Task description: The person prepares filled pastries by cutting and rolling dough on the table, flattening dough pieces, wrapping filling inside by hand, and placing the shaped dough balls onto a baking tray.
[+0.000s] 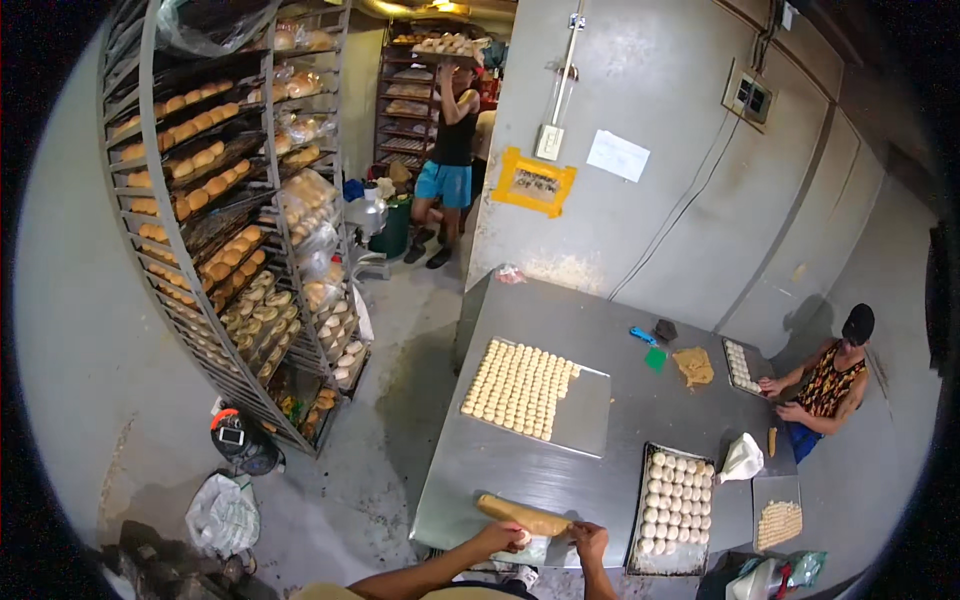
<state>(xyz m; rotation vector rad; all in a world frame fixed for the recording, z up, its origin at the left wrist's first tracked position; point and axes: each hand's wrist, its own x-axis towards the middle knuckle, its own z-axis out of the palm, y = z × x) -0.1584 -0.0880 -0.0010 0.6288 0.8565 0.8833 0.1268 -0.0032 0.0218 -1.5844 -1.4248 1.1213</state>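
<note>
At the table's near edge lies a long tan roll of dough or paste [520, 513], slanting down to the right. My left hand [492, 540] is closed around a small white dough ball [522, 538], just below the roll. The fingers of my right hand [590, 541] pinch together at the roll's right end; whether a piece is coming off there is too small to tell. Right of that hand stands a dark tray of round white dough balls [680, 503]. Farther back, a sheet tray [592, 425] carries rows of small pale yellow dough pieces [517, 389].
A co-worker [835, 385] handles a tray of dough balls [741, 366] at the table's right end. Behind, another person [452, 150] carries a loaded tray overhead. A tall bread rack [170, 200] stands left. A tan dough lump [693, 367] and green scraper [655, 359] lie on the table.
</note>
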